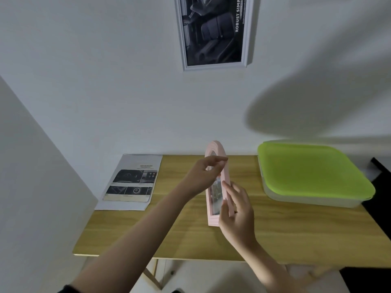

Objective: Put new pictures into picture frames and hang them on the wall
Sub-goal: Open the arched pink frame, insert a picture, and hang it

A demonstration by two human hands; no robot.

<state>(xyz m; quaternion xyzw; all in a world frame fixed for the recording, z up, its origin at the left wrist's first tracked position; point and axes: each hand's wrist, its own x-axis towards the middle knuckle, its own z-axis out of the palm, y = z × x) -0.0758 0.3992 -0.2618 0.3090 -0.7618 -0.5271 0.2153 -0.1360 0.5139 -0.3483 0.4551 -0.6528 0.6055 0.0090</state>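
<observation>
Right hand (236, 210) grips pink frame (218, 182) near its lower end, frame upright above wooden table (190, 235). Left hand (203, 176), fingers half curled, seems to pinch the frame's upper edge. Bare tabletop lies between printed sheet (131, 182) and green-lidded box (313, 174).

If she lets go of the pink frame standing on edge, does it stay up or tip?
Probably tips. The pink frame stands on a narrow edge on the table, thin for its height, steadied by the left hand and right hand. It looks stiff and light; the picture inside may slip.
</observation>
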